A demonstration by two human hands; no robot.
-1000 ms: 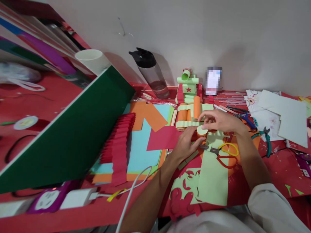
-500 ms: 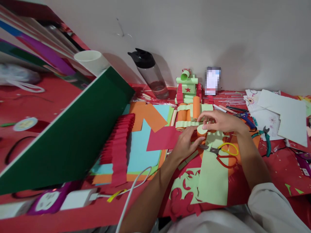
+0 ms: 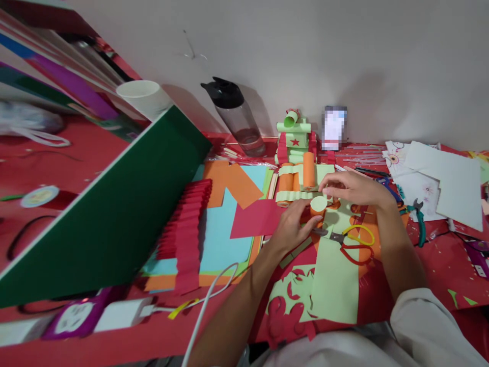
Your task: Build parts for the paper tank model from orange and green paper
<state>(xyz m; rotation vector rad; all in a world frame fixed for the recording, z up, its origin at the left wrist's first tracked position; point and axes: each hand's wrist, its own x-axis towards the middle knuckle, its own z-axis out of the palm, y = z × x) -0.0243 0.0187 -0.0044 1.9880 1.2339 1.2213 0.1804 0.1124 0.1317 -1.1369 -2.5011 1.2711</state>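
Between the thumb and fingers of my left hand (image 3: 296, 224) is a short orange paper tube (image 3: 316, 210) topped by a pale green paper disc (image 3: 318, 203). Just behind it, my right hand (image 3: 347, 186) hovers apart from the tube with its fingers loosely spread, nothing seen in them. Beyond the hands lies a paper model part (image 3: 294, 178) of orange rolls, pale green corrugated strips and one upright orange roll. Scissors (image 3: 340, 238) with yellow and red handles rest on a pale green sheet (image 3: 336, 290) below my right hand.
A paper tank-like model (image 3: 296, 137) with a red star stands by the wall. Left are a water bottle (image 3: 240, 120), coloured sheets (image 3: 221, 244) and a leaning green board (image 3: 103, 219). Teal pliers (image 3: 420, 224) and white card (image 3: 454, 178) lie right; a white cable (image 3: 204, 316) runs in front.
My right hand has drawn back to the right from the green disc and its fingers have loosened. My left hand keeps the orange tube in nearly the same place.
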